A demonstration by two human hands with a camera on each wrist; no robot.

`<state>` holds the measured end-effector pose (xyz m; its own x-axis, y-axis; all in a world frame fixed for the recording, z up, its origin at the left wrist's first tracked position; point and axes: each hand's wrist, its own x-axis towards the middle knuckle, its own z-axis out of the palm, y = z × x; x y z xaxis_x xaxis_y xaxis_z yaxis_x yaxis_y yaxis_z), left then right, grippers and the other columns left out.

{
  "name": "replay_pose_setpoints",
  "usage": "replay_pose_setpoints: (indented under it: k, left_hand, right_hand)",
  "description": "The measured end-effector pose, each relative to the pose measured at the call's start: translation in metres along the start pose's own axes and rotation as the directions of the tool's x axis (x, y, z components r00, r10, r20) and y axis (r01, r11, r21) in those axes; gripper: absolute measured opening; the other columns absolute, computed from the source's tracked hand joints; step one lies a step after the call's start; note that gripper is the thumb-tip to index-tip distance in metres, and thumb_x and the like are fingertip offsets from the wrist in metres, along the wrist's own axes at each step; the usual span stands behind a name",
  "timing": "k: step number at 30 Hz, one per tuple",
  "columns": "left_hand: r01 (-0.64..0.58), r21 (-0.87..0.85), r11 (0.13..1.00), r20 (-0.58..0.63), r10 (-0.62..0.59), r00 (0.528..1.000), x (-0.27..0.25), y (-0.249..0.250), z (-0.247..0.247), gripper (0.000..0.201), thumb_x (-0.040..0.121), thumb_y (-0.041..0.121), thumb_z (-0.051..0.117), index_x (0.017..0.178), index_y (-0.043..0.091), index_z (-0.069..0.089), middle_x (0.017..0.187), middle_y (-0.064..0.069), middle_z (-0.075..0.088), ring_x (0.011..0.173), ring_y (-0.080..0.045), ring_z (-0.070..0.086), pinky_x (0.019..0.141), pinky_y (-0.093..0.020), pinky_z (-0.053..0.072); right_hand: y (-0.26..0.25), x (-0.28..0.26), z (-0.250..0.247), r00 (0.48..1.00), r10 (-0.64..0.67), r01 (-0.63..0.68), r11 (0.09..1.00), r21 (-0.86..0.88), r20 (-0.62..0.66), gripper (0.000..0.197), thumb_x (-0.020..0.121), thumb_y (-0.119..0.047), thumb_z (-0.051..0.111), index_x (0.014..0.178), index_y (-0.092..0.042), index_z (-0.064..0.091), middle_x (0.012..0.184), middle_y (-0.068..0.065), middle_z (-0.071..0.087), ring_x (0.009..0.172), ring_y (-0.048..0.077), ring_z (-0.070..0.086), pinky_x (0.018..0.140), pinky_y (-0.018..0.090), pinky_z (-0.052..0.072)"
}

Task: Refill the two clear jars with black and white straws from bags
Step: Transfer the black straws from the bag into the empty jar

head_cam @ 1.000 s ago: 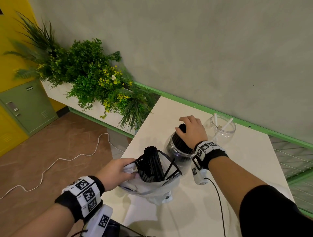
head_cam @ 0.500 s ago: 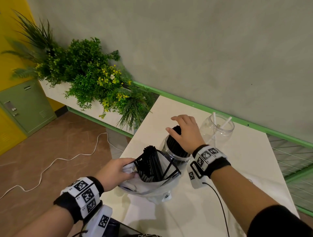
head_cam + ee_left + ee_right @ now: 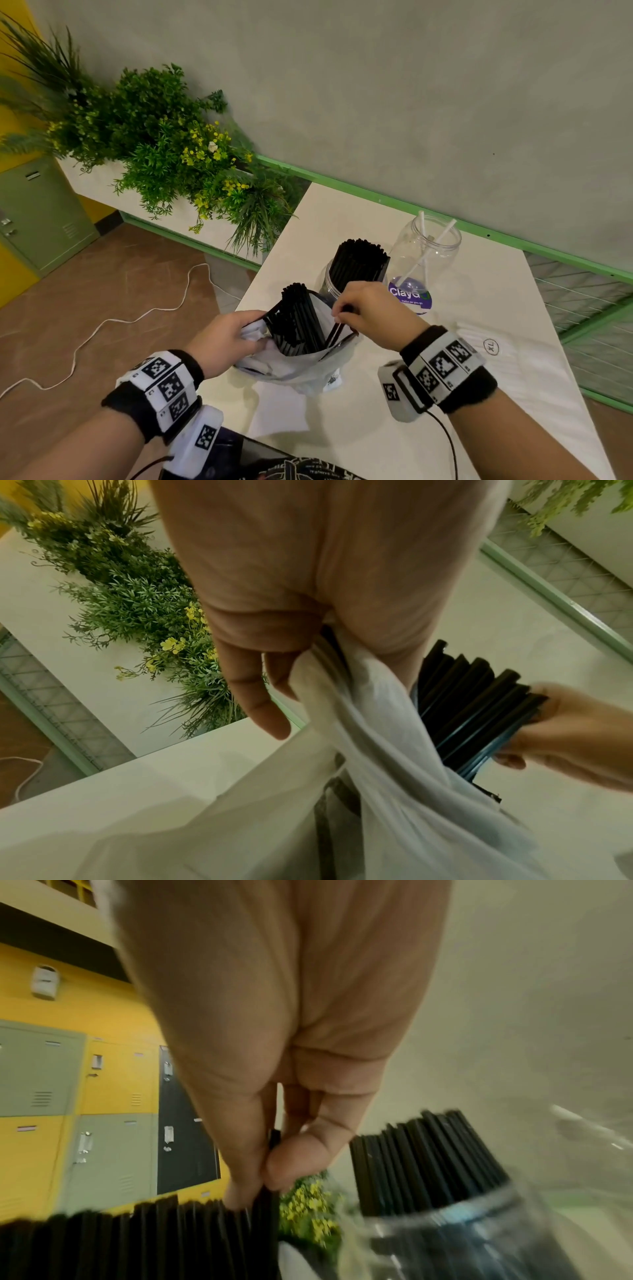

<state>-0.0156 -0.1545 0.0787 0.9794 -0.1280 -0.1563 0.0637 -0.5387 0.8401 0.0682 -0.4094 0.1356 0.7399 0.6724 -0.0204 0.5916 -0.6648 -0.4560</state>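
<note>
A white plastic bag (image 3: 291, 363) stands on the white table (image 3: 496, 377) with a bundle of black straws (image 3: 298, 322) sticking out of it. My left hand (image 3: 226, 339) grips the bag's left edge (image 3: 342, 702). My right hand (image 3: 363, 308) pinches a few black straws (image 3: 337, 330) at the bag's right side; the pinch (image 3: 270, 1167) shows in the right wrist view. Behind stands a clear jar (image 3: 329, 284) packed with black straws (image 3: 359, 263). To its right is a second clear jar (image 3: 424, 260) holding two white straws (image 3: 428, 253).
A planter of green plants (image 3: 164, 147) runs along the wall left of the table. A white cable (image 3: 113, 322) lies on the brown floor. A flat packet marked XL (image 3: 489, 346) lies on the table at right. A dark printed thing (image 3: 301, 469) sits at the near edge.
My right hand left the top of the black-straw jar, came back toward me and took hold of a few straws in the bag. The left hand kept hold of the bag.
</note>
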Motion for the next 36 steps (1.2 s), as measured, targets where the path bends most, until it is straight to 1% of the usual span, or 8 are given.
replay_pose_setpoints:
  k: [3,7,11,16,21,25,29,36]
  left_hand:
    - [-0.007,-0.016,1.000,0.007,0.007,1.000,-0.001,0.001,0.003,0.027,0.082,0.018,0.072,0.103,0.034,0.069,0.092,0.011,0.072,0.090,-0.011,0.065,0.080,-0.031,0.050]
    - [-0.004,-0.014,1.000,-0.006,0.004,1.000,-0.001,0.000,0.004,0.031,0.081,0.020,0.073,0.107,0.036,0.067,0.095,0.014,0.072,0.091,-0.006,0.065,0.082,-0.030,0.050]
    - [0.000,-0.040,0.999,-0.011,0.000,1.000,-0.002,-0.003,0.003,0.028,0.076,0.028,0.072,0.103,0.034,0.069,0.092,0.007,0.072,0.091,-0.016,0.065,0.081,-0.035,0.050]
    - [-0.012,-0.051,0.999,-0.016,0.011,1.000,-0.002,-0.005,0.004,0.029,0.074,0.028,0.072,0.102,0.033,0.069,0.089,0.007,0.072,0.088,-0.011,0.065,0.076,-0.029,0.050]
    - [-0.049,-0.025,0.998,-0.006,0.049,0.999,0.002,-0.002,0.006,0.030,0.080,0.021,0.074,0.103,0.039,0.067,0.089,0.022,0.070,0.084,0.004,0.062,0.073,-0.017,0.046]
    - [-0.047,-0.034,0.998,0.002,0.047,0.999,0.002,-0.001,0.006,0.035,0.081,0.023,0.074,0.110,0.039,0.064,0.099,0.030,0.067,0.097,0.008,0.061,0.081,-0.012,0.045]
    - [-0.018,-0.046,0.999,-0.008,0.018,1.000,0.001,-0.002,0.004,0.032,0.080,0.025,0.075,0.110,0.037,0.067,0.100,0.021,0.071,0.098,0.004,0.062,0.089,-0.024,0.049]
    - [-0.014,-0.042,0.999,-0.013,0.013,1.000,0.003,0.001,0.004,0.033,0.081,0.024,0.073,0.110,0.040,0.065,0.099,0.023,0.070,0.095,0.005,0.062,0.084,-0.020,0.049]
  right_hand:
    - [-0.019,0.015,-0.010,0.996,-0.057,0.055,0.998,-0.029,-0.066,0.011,0.086,-0.011,0.067,0.096,-0.010,0.073,0.088,-0.001,0.061,0.073,0.007,0.050,0.074,0.021,0.040]
    - [-0.038,0.025,-0.003,0.974,0.070,-0.010,0.962,0.271,-0.214,0.055,0.090,-0.023,0.065,0.140,-0.018,0.043,0.111,-0.005,0.047,0.079,0.004,0.056,0.082,0.022,0.049]
    - [-0.032,0.005,0.020,0.982,0.173,-0.102,0.823,0.558,-0.075,0.080,0.080,-0.053,0.067,0.145,-0.032,0.025,0.130,-0.006,0.042,0.115,0.007,0.049,0.098,0.025,0.043]
    - [-0.017,-0.010,0.060,0.985,0.161,-0.174,0.883,0.436,0.068,0.123,0.062,-0.051,0.084,0.152,-0.024,0.006,0.152,-0.004,0.025,0.138,0.009,0.027,0.116,0.036,0.028]
    - [-0.018,0.002,0.084,0.976,0.208,-0.168,0.912,0.375,-0.069,0.099,0.062,-0.048,0.085,0.143,-0.023,0.032,0.131,-0.003,0.043,0.124,0.012,0.037,0.109,0.029,0.033]
    - [-0.021,0.004,0.089,0.961,0.226,-0.136,0.888,0.440,-0.159,0.050,0.066,-0.034,0.086,0.104,-0.026,0.054,0.104,-0.011,0.051,0.106,0.017,0.046,0.093,0.027,0.039]
    - [-0.018,0.001,0.086,0.961,0.209,-0.073,0.825,0.561,-0.181,0.028,0.071,-0.028,0.080,0.083,-0.032,0.055,0.088,-0.012,0.053,0.095,0.020,0.053,0.086,0.032,0.044]
    - [-0.028,-0.006,0.034,0.929,0.265,0.032,0.635,0.772,-0.257,0.020,0.080,-0.007,0.075,0.087,0.000,0.058,0.073,-0.011,0.062,0.073,0.002,0.060,0.070,0.015,0.047]
